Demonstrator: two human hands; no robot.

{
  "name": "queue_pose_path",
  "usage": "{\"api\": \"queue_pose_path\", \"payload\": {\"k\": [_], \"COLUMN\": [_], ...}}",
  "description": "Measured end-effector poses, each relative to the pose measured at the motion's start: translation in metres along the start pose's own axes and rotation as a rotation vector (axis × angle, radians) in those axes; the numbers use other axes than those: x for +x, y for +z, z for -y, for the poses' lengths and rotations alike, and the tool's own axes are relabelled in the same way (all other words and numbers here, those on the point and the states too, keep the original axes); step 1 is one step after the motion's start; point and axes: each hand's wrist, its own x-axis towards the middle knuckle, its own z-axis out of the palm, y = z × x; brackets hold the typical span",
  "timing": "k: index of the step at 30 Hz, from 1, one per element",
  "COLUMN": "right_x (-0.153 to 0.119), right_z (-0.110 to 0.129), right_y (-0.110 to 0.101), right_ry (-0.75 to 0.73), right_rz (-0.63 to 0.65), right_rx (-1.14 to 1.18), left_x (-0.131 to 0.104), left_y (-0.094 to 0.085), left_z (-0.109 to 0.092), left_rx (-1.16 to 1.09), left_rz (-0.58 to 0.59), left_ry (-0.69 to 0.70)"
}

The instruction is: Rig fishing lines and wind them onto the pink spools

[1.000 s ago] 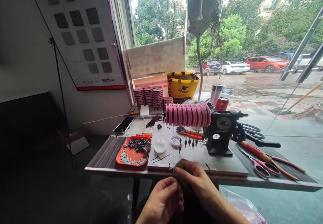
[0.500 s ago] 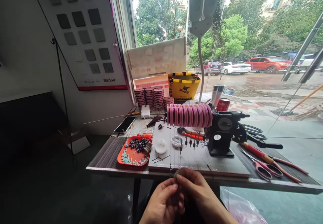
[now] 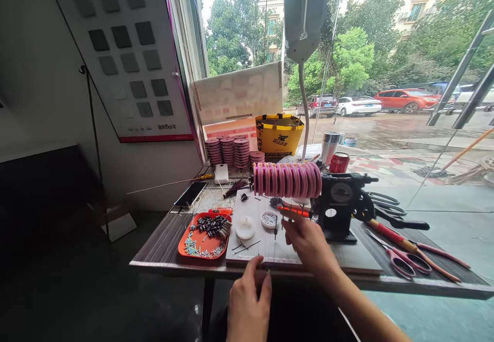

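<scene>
My left hand (image 3: 250, 303) is low at the front edge of the table, its index finger and thumb stretched upward with a gap between them. My right hand (image 3: 309, 239) reaches over the white board, fingers extended to the left beside small black pieces hanging on thin lines; one black piece (image 3: 275, 233) hangs left of its fingertips. Above the hand, a row of pink spools (image 3: 287, 179) sits on the shaft of a black hand-cranked winder (image 3: 339, 203). A small white dish of silvery beads (image 3: 269, 219) lies left of the right hand, near a round white dish (image 3: 245, 227).
An orange tray (image 3: 185, 249) of black and small coloured parts sits left of the board (image 3: 266, 257). Scissors (image 3: 403, 262) and pliers (image 3: 436, 254) lie right. Stacked spools (image 3: 227, 151), a yellow bag (image 3: 281, 135) and a red can (image 3: 339, 162) stand behind.
My hands were together at the table's front edge and have come apart. The right hand has moved up and forward to the hanging black pieces; the left stays low with its fingers spread.
</scene>
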Motion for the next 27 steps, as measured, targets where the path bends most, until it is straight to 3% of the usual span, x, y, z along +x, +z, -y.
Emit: {"api": "queue_pose_path", "payload": {"k": [1,3,7,12,16,19,21,25,27], "right_x": [0.007,0.015,0.009,-0.005,-0.011,-0.018,-0.022,-0.025,-0.025], "right_z": [0.001,0.003,0.004,0.006,0.007,0.006,0.008,0.012,0.014], "right_y": [0.001,0.004,0.004,-0.011,-0.013,-0.008,-0.004,-0.003,-0.005], "right_ry": [-0.008,-0.003,-0.011,-0.037,0.075,0.291,0.351,0.378,0.376], "right_rz": [-0.002,-0.007,-0.042,0.105,0.212,0.381,0.451,0.391,0.377], "right_rx": [-0.043,-0.05,-0.026,0.218,0.473,0.748,0.903,0.971,0.955], "left_x": [0.0,0.0,0.005,0.017,0.015,0.007,-0.001,-0.014,-0.019], "left_y": [0.0,0.0,0.006,0.026,0.033,0.026,0.019,0.008,0.005], "left_z": [-0.002,-0.008,-0.029,-0.044,-0.029,-0.018,-0.013,-0.001,0.009], "left_rx": [0.066,0.078,0.051,0.157,-0.077,-0.387,-0.539,-0.67,-0.716], "left_rz": [-0.072,-0.1,0.061,0.143,0.234,0.296,0.365,0.595,0.617], "left_ry": [0.061,0.122,0.228,0.302,0.148,-0.023,-0.084,-0.298,-0.397]}}
